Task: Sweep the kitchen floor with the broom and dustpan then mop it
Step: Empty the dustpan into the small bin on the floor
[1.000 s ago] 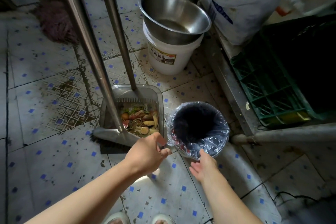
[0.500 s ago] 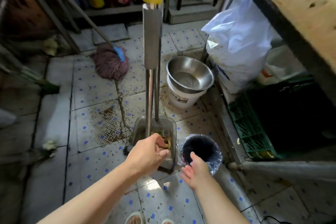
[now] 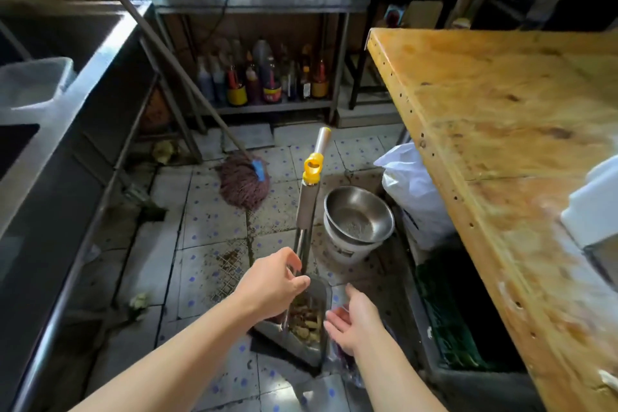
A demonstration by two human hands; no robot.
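Where the tiled floor (image 3: 214,227) meets the person's feet, item one: dustpan (image 3: 302,321), tray loaded with vegetable scraps, resting on the tiles directly below and between the two hands, its open mouth toward the viewer. Item two: two metal handles (image 3: 306,221), long axis running up and away from the tray, near upright with a slight lean; one ends in a yellow hanging cap (image 3: 312,170), the other in a pale tip beyond it; which belongs to the broom and which to the pan cannot be told, and the broom head is not clearly seen. Item three: left hand (image 3: 272,288), forearm reaching in from lower left, fingers curled loosely just beside the lower shafts; whether it actually grips them cannot be told. It is the nearer hand to the handles. Item four: right hand (image 3: 354,321), palm turned inward, fingers relaxed and spread, holding nothing, just right of the tray rim and over a partly hidden lined bin (image 3: 347,358). Item five: mop (image 3: 244,184), reddish head on the floor well beyond, pole leaning up left, untouched. Judgement: emptying the pan rightward into the bin is the step pending; mopping remains.
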